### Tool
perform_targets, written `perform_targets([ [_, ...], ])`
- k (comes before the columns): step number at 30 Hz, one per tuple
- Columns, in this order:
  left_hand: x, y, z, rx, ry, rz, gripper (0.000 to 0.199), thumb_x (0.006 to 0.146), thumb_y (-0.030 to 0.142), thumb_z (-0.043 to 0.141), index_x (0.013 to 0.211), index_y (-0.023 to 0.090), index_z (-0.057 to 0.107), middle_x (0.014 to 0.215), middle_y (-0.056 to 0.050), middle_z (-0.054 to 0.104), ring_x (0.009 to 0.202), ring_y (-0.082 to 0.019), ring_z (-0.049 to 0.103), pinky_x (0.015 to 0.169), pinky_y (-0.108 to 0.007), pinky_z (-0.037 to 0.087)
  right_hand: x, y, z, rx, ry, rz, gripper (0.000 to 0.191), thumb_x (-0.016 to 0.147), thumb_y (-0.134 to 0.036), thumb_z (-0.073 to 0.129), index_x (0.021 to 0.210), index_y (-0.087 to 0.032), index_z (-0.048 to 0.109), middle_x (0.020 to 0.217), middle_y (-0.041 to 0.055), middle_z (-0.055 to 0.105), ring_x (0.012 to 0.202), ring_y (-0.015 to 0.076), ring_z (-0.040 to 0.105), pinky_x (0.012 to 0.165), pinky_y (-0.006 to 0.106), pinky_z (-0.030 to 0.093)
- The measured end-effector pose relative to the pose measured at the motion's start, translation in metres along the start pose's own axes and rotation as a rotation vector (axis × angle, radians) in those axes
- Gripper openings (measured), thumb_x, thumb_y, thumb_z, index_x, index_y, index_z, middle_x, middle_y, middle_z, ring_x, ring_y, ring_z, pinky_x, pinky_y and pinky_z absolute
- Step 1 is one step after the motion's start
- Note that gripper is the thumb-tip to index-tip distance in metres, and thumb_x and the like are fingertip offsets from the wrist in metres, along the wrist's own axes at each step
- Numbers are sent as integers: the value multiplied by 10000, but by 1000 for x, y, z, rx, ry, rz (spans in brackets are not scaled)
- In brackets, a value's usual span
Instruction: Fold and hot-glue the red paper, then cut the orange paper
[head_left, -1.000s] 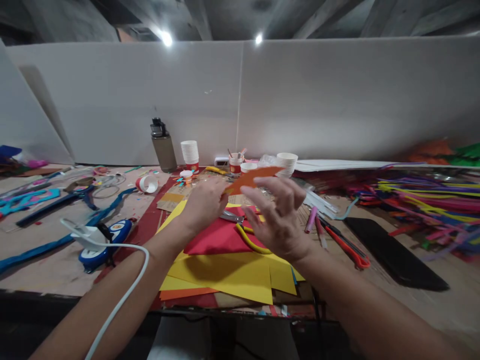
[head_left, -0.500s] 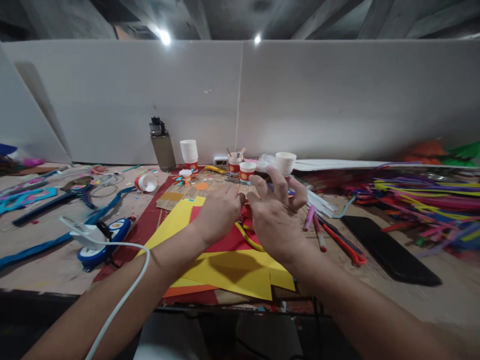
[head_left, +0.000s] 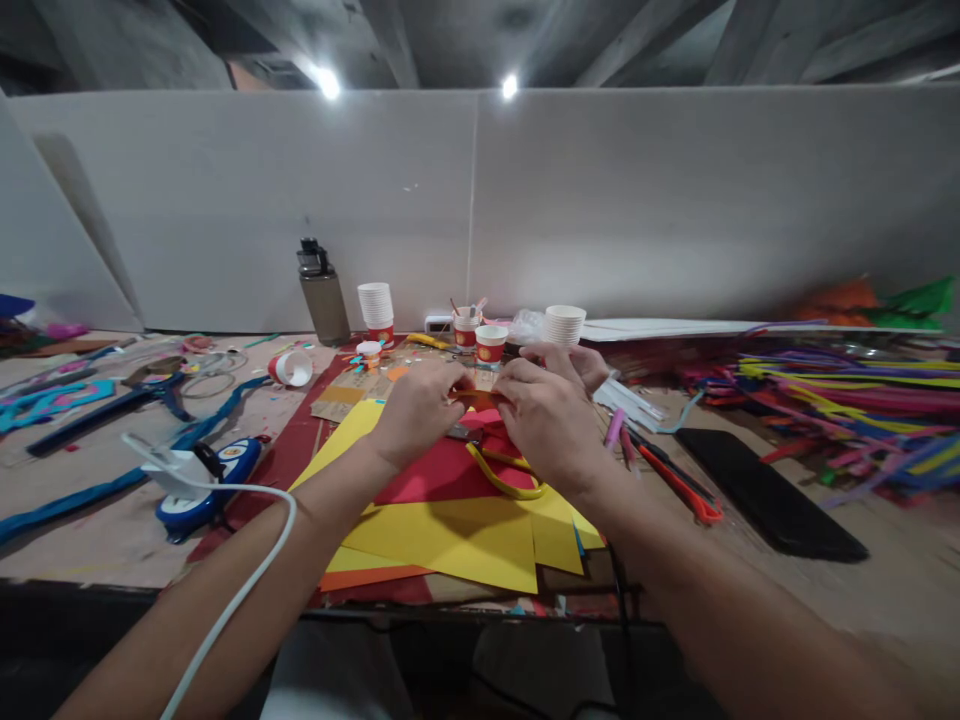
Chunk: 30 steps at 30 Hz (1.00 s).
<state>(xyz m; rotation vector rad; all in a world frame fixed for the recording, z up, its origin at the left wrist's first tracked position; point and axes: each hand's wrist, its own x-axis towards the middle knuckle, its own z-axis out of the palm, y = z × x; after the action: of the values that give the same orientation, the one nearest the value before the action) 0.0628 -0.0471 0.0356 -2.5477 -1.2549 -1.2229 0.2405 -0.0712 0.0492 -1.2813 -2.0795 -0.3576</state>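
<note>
A small orange piece [head_left: 475, 398], paper-like in look, spans the gap between my two hands above the paper sheets. My left hand [head_left: 420, 408] is closed on its left end, thumb and fingers pinched together. From the other side my right hand [head_left: 551, 412] pinches it, with some fingers curled and partly hidden. Just below them lie scissors with yellow handles [head_left: 504, 484], resting on a red sheet [head_left: 427, 482]. Under that, several yellow sheets [head_left: 457, 545] are spread out, and an orange sheet [head_left: 375, 577] shows at the front edge.
Behind my hands stand paper cups [head_left: 491, 343], a cup stack [head_left: 376, 305] and a bottle [head_left: 322, 300]. A blue power strip [head_left: 214, 490] with a white cable is at left. A cutter [head_left: 682, 485], a black phone-like slab [head_left: 769, 495] and colourful pipe cleaners [head_left: 847, 410] lie right.
My right hand's raised fingers have come down and curled in. The orange piece now shows between both hands, and more of the scissors is visible below them.
</note>
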Motion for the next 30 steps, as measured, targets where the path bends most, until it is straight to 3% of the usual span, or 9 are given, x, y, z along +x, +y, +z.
perform_targets([
  [4, 2, -11, -3, -224, -8, -11, 137, 702, 87, 665, 784, 194, 690, 781, -18, 697, 745, -164, 610, 705, -274, 443, 0, 5, -4, 57, 11, -37, 107, 789, -159, 656, 800, -249, 713, 947, 9, 706, 1083, 252, 506, 1019, 485, 270],
  [8, 3, -20, -2, -373, -126, -87, 107, 707, 145, 698, 792, 205, 722, 758, -18, 710, 694, -158, 614, 660, -263, 448, -1, 9, -5, 55, 29, -51, 122, 772, -154, 655, 756, -250, 730, 891, 1, 729, 1012, 245, 531, 1002, 480, 254],
  [12, 3, -24, 1, -380, -165, -14, 157, 718, 166, 688, 857, 226, 731, 815, -24, 718, 755, -169, 620, 718, -277, 455, -1, 11, -6, 46, 5, -33, 131, 746, -143, 666, 747, -256, 734, 898, 2, 737, 1006, 248, 532, 1000, 484, 239],
  [16, 1, -18, 0, -313, -153, 7, 111, 710, 145, 664, 788, 208, 708, 764, -19, 689, 733, -165, 598, 707, -270, 431, -1, 10, -4, 22, -32, -54, 128, 772, -153, 657, 723, -253, 719, 890, 3, 731, 1021, 256, 537, 1002, 506, 246],
  [19, 2, -14, -4, -290, -112, -43, 92, 672, 112, 658, 712, 189, 687, 719, -15, 669, 696, -161, 583, 671, -263, 408, -3, 5, -9, -19, -37, -69, 162, 793, -170, 662, 908, -265, 726, 1128, 24, 680, 1198, 295, 462, 1045, 518, 236],
  [22, 4, -20, -5, -360, -39, -187, 35, 698, 202, 691, 671, 183, 682, 689, -9, 661, 670, -157, 576, 649, -263, 396, -7, -1, -19, -75, 93, -63, 413, 846, -269, 634, 1256, -287, 593, 1424, 71, 463, 1362, 352, 272, 1058, 545, 236],
  [25, 6, -35, 0, -654, 47, -440, 173, 706, 326, 724, 797, 179, 713, 773, -12, 692, 717, -159, 612, 697, -269, 433, -10, -3, -21, -51, 192, -63, 373, 899, -324, 552, 1267, -266, 556, 1340, 116, 506, 1281, 349, 376, 1015, 521, 302],
  [27, 8, -47, 4, -920, 163, -609, 284, 632, 336, 782, 838, 163, 693, 784, -13, 694, 693, -142, 616, 673, -257, 447, -12, -1, -13, -7, 59, -84, 262, 925, -315, 497, 1146, -218, 601, 1159, 122, 599, 1108, 294, 519, 933, 438, 385],
  [30, 11, -57, 7, -1170, 286, -729, 351, 524, 266, 839, 796, 150, 650, 747, 4, 675, 637, -97, 592, 570, -201, 410, -15, 4, 7, -56, -372, -9, 251, 916, -348, 507, 1045, -166, 623, 1038, 138, 634, 935, 259, 597, 780, 351, 443],
])
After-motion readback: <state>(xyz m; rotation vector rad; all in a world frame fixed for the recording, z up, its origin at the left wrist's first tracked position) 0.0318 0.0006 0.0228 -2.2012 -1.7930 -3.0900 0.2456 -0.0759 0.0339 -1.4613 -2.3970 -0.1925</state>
